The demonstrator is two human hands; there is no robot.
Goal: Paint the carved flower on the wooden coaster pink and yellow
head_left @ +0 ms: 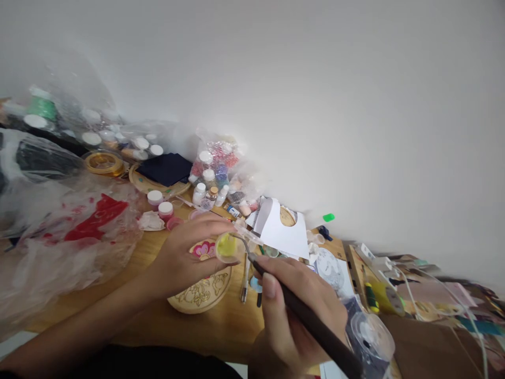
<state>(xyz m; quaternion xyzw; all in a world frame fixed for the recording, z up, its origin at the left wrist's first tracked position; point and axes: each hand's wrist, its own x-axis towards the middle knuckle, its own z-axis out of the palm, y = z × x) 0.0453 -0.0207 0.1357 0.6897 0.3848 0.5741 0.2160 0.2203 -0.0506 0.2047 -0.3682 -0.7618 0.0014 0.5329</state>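
My left hand (pixel 189 252) pinches a small clear cup (pixel 228 251) of yellow-green paste between thumb and fingers, tilted so its inside faces me. In my right hand (pixel 300 305) is a dark-handled tool (pixel 311 321) with a thin bent metal tip, gripped like a pen. The tip reaches to the cup's rim; whether it touches the paste I cannot tell. Below the cup lies a round wooden plaque (pixel 201 295) with raised gold outlines and a pink flower filled in near its top. My left hand covers part of it.
Small jars (pixel 165 210) and bottles (pixel 199 193) crowd the back of the wooden table. Crumpled plastic bags (pixel 71 252) with red stains lie at left. A pen (pixel 245 279) is beside the plaque. White paper (pixel 282 237) stands behind; a power strip (pixel 365 253) is at right.
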